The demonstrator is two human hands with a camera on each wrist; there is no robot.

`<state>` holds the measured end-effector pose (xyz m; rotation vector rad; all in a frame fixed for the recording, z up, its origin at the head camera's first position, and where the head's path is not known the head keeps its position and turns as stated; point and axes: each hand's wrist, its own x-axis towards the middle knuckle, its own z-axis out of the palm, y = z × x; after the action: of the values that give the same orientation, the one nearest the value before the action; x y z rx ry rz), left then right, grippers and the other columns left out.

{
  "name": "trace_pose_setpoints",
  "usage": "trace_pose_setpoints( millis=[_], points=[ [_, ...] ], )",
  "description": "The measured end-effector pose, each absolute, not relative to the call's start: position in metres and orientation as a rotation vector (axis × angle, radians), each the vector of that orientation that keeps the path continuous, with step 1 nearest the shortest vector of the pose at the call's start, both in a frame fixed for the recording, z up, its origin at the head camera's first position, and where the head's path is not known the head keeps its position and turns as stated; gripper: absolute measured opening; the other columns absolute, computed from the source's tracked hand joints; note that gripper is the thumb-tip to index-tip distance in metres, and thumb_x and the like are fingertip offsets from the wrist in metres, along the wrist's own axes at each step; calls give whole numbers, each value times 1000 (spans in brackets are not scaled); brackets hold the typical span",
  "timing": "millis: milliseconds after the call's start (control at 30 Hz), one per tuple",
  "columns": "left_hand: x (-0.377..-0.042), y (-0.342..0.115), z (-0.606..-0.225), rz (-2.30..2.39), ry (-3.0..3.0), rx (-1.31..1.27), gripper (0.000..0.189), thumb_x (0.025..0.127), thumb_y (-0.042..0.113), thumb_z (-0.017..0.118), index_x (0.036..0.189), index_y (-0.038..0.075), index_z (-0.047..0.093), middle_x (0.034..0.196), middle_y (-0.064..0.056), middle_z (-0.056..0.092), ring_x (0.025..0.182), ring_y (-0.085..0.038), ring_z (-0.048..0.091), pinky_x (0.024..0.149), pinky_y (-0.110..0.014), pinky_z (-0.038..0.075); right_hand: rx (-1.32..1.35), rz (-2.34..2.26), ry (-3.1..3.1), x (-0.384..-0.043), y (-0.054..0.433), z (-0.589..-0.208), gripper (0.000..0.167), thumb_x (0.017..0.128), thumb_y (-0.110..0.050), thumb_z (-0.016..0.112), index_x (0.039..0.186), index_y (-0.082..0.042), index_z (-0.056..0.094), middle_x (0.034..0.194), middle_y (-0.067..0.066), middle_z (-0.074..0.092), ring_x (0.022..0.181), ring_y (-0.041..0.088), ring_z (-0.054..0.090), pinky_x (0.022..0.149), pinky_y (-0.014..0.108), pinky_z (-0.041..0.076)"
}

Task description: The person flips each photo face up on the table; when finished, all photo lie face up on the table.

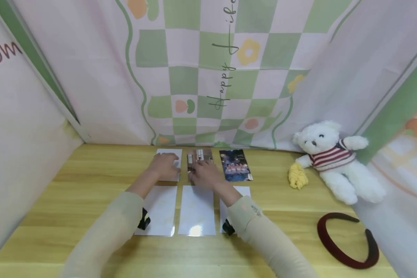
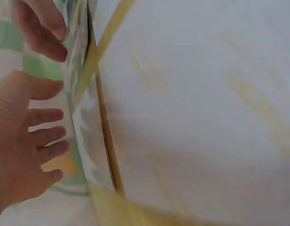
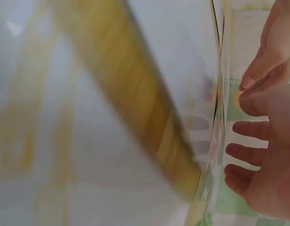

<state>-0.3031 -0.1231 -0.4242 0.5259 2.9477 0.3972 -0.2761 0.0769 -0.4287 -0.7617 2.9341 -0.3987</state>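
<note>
My left hand (image 1: 165, 166) is over a white card (image 1: 173, 177) at the left of the back row, fingers spread. My right hand (image 1: 206, 173) lies over a photo card (image 1: 200, 154) in the middle of that row, covering its lower part. In the left wrist view the left hand (image 2: 27, 141) has its fingers extended towards the card edges. The right hand (image 3: 272, 160) shows separated, fairly straight fingers in the right wrist view. Whether the fingertips touch the cards I cannot tell. Neither hand grips anything. At the back right lies a dark photo card (image 1: 235, 165) with several figures.
Three white cards form the front row: left (image 1: 160, 208), middle (image 1: 196, 208) and right (image 1: 243, 191), the last partly under the right sleeve. Rightward are a white teddy bear (image 1: 333, 154), a yellow yarn bundle (image 1: 297, 176) and a dark red headband (image 1: 340, 251). A patterned curtain (image 1: 215, 77) hangs behind.
</note>
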Motion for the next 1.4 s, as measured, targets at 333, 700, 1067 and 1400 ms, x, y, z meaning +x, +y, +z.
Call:
trace_pose_setpoints(
  millis=[333,700,1067,1400],
  points=[
    [-306,-187,-422,503,2814,375,65,91,12,46,155,-1,44,165,-26,38,153,-50,35,125,-79,8,-804,-531,2773,-268,45,-425,41,106,-27,48,140,-6,59,159,10,53,153,36,43,135,59,12],
    [-298,-209,-419,528,2635,395,85,83,8,60,161,-2,29,173,-26,15,159,-52,13,122,-82,1,-675,-585,2732,-263,35,-428,58,107,-31,47,159,-7,38,160,8,52,159,45,27,134,65,4],
    [-297,-205,-419,517,2647,332,85,88,12,69,162,2,29,174,-21,13,160,-51,13,120,-83,-4,-680,-575,2718,-265,40,-429,59,108,-30,46,161,-6,33,161,9,50,161,42,23,134,62,0],
    [-298,-204,-418,495,2668,339,82,90,15,72,161,3,33,174,-20,17,159,-51,17,120,-84,0,-691,-529,2756,-268,40,-430,60,107,-31,47,160,-6,35,166,10,44,161,43,24,134,63,2]
  ],
)
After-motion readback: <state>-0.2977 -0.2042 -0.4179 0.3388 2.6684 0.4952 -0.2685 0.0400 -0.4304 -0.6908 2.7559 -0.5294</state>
